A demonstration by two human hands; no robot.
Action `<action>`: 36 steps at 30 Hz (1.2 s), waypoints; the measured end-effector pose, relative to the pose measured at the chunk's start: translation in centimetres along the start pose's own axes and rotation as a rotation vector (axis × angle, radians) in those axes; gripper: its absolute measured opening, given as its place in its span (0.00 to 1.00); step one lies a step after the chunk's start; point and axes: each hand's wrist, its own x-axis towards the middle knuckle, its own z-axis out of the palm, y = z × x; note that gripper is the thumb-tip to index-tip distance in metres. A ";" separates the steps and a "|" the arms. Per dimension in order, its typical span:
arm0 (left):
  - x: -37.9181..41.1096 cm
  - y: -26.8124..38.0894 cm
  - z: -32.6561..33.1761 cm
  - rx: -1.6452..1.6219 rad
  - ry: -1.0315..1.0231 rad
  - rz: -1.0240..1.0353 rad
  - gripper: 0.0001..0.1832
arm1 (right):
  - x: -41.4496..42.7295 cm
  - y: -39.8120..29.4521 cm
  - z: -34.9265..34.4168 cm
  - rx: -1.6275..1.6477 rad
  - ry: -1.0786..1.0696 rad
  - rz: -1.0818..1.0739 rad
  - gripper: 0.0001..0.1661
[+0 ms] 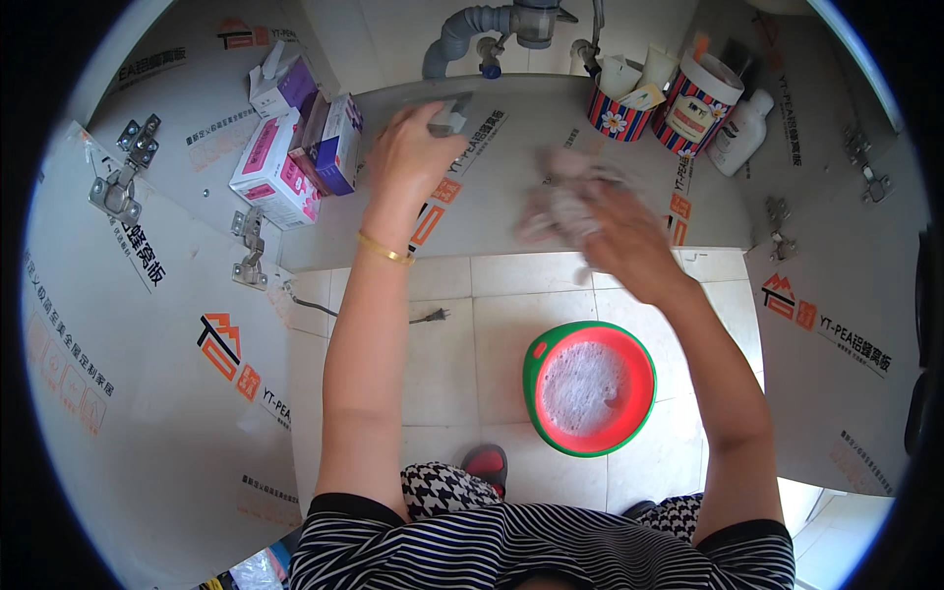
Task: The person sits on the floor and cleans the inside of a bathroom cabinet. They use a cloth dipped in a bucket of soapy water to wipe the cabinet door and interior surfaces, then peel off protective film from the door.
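My left hand (413, 151) is over the back left of the cabinet's bottom board (487, 214). Its thumb and fingers curl around a small see-through container (456, 118), partly hidden by the hand. A crumpled pale pink cloth (564, 199) is under my right hand (627, 228), blurred, near the board's front edge. In front of the cabinet, on the floor, stands a green-rimmed red bucket (640, 369) with foamy water (582, 387) inside.
Several cartons (276, 169) stand at the left wall. Toward the back right are a striped tin of tubes (619, 118), a larger striped canister (697, 107) and a white bottle (741, 133). A drain pipe (464, 33) hangs behind. A power plug (439, 315) lies on the floor. Cabinet doors flank both sides.
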 end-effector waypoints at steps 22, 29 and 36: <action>-19.2 -4.4 -5.1 -0.552 0.203 0.005 0.06 | 8.1 -12.9 5.8 0.145 0.089 -0.370 0.30; -19.7 -6.3 -5.7 -0.579 0.283 -0.121 0.09 | 15.3 -22.8 9.2 0.376 0.010 -0.555 0.33; -20.4 -6.8 -5.1 -0.673 0.333 -0.231 0.10 | 14.0 -22.8 11.3 0.168 0.189 -0.610 0.44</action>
